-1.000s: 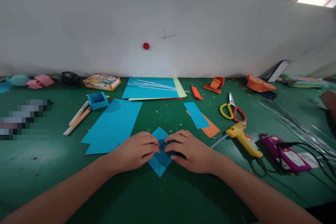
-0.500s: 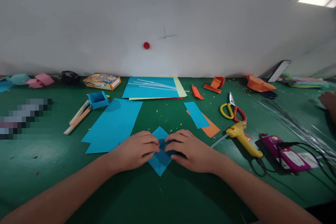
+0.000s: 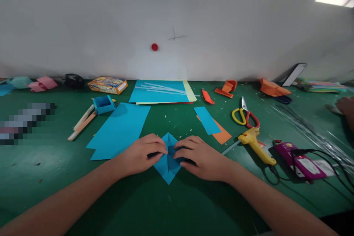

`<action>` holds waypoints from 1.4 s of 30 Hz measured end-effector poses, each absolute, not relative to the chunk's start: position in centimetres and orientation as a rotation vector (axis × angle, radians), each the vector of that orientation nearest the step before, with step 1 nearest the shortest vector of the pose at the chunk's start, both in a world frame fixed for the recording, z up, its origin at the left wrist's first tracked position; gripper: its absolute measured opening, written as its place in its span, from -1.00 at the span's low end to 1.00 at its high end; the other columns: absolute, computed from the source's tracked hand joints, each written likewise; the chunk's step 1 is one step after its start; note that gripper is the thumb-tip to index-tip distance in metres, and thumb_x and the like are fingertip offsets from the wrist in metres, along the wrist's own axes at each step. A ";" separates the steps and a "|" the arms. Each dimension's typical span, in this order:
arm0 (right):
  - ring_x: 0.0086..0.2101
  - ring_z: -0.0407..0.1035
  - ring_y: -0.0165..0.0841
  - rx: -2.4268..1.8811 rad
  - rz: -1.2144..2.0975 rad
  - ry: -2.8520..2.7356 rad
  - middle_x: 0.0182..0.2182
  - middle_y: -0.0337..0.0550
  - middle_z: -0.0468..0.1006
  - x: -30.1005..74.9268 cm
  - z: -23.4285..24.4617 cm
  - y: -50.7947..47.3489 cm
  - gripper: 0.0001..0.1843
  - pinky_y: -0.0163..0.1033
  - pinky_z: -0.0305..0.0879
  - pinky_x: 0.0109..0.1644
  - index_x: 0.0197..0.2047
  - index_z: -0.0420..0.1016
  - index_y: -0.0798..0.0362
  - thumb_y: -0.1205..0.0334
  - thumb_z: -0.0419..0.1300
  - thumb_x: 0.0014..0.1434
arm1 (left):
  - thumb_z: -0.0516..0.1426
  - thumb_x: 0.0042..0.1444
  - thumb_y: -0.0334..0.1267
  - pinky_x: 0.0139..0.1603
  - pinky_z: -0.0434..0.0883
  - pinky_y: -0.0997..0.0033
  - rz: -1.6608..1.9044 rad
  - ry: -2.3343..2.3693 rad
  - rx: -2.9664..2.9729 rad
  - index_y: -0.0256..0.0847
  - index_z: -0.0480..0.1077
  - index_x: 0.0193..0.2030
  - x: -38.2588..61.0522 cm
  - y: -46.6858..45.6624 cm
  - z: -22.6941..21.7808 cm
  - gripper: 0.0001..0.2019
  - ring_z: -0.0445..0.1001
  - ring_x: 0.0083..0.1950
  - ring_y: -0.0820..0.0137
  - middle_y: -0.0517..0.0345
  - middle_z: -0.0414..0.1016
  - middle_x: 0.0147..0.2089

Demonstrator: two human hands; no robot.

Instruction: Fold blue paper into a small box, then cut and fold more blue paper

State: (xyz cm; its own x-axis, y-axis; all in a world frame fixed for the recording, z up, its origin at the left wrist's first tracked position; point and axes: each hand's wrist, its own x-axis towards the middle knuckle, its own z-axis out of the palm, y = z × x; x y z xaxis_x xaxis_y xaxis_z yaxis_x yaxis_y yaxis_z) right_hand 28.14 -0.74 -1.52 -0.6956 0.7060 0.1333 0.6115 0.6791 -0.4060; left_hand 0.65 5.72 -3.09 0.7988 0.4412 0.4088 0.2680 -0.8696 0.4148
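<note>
A small square of blue paper [image 3: 168, 175] lies on the green table with one corner toward me, a crease running down its middle. My left hand [image 3: 145, 155] pinches the paper's left flap near the centre, thumb and fingers closed together. Over the right half rests my right hand [image 3: 197, 158], fingers curled onto the paper beside the crease and holding it. The fingers partly hide both side corners. Larger blue sheets [image 3: 121, 129] lie just beyond my left hand.
Right of my hands are a yellow glue gun [image 3: 257, 147], scissors [image 3: 245, 114], a purple power box [image 3: 300, 162] with cables, and blue and orange paper strips [image 3: 207, 120]. Farther back are a sheet stack [image 3: 160, 97], an orange cutter [image 3: 207, 96] and a blue paper box [image 3: 103, 104]. Another person's hand [image 3: 345, 105] shows far right.
My left hand has drawn slightly up and left, its fingers tighter on the paper's edge at the middle. The right hand stays nearly in place.
</note>
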 end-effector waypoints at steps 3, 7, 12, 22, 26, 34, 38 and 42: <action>0.16 0.31 -0.16 -1.073 0.445 -2.619 0.21 -0.05 0.48 28.2 -1.5 -0.7 -0.73 0.05 0.24 0.23 0.15 0.51 -0.08 0.23 0.15 0.44 | 0.14 0.34 -0.41 0.05 0.55 0.34 0.760 0.606 2.611 -0.10 0.59 -0.08 0.6 5.9 -2.9 -0.80 0.59 0.01 0.33 0.08 0.62 -0.04; 0.14 0.33 -0.13 -1.148 0.354 -2.608 0.21 -0.03 0.49 28.6 -1.6 -0.4 -0.72 0.08 0.25 0.21 0.16 0.51 -0.08 0.21 0.13 0.44 | 0.13 0.33 -0.43 0.02 0.55 0.32 0.800 0.635 2.622 -0.10 0.58 -0.08 0.6 6.0 -2.7 -0.78 0.58 -0.01 0.32 0.08 0.61 -0.06; 0.13 0.35 -0.09 -1.286 0.293 -2.535 0.19 -0.05 0.52 29.0 -1.9 -0.1 -0.72 0.13 0.25 0.19 0.13 0.54 -0.09 0.22 0.11 0.44 | 0.08 0.37 -0.42 -0.02 0.52 0.31 0.881 0.652 2.696 -0.14 0.56 -0.09 0.8 5.9 -3.1 -0.78 0.56 -0.02 0.30 0.06 0.62 -0.07; 0.12 0.31 -0.04 -1.473 0.294 -2.350 0.21 -0.02 0.48 28.1 -2.5 -0.4 -0.62 0.18 0.29 0.20 0.22 0.53 -0.06 0.24 0.12 0.39 | 0.06 0.40 -0.28 -0.06 0.43 0.13 0.771 0.834 3.066 -0.19 0.57 -0.02 1.3 5.0 -2.7 -0.76 0.54 -0.03 0.14 -0.02 0.64 -0.03; 0.15 0.29 -0.01 -1.493 0.289 -2.352 0.24 0.00 0.45 28.1 -2.6 -0.3 -0.59 0.22 0.27 0.22 0.25 0.51 -0.05 0.24 0.10 0.39 | 0.06 0.41 -0.24 -0.02 0.44 0.10 0.714 0.880 3.042 -0.19 0.57 0.04 1.3 5.3 -3.0 -0.73 0.54 0.02 0.11 -0.04 0.62 0.02; 0.17 0.26 -0.02 -1.495 0.276 -2.427 0.28 -0.02 0.41 28.2 -2.6 -0.4 -0.55 0.21 0.26 0.22 0.32 0.46 -0.09 0.22 0.09 0.41 | 0.04 0.43 -0.27 0.02 0.44 0.03 0.621 0.915 3.038 -0.15 0.59 0.00 1.3 5.4 -3.4 -0.73 0.52 0.07 0.09 -0.03 0.59 0.07; 0.17 0.25 -0.01 -1.476 0.279 -2.455 0.30 -0.01 0.39 28.3 -2.7 -0.3 -0.54 0.21 0.26 0.18 0.34 0.44 -0.12 0.22 0.06 0.43 | 0.04 0.43 -0.29 0.01 0.43 0.04 0.612 0.905 3.023 -0.15 0.60 -0.05 1.2 5.3 -3.4 -0.73 0.51 0.08 0.10 -0.02 0.59 0.08; 0.18 0.25 -0.02 -1.469 0.281 -2.460 0.30 0.01 0.38 28.4 -2.6 -0.4 -0.54 0.20 0.25 0.18 0.34 0.43 -0.12 0.21 0.06 0.44 | 0.06 0.42 -0.28 0.03 0.43 0.03 0.625 0.895 3.015 -0.16 0.59 -0.02 1.2 5.4 -3.5 -0.75 0.51 0.09 0.10 -0.03 0.58 0.08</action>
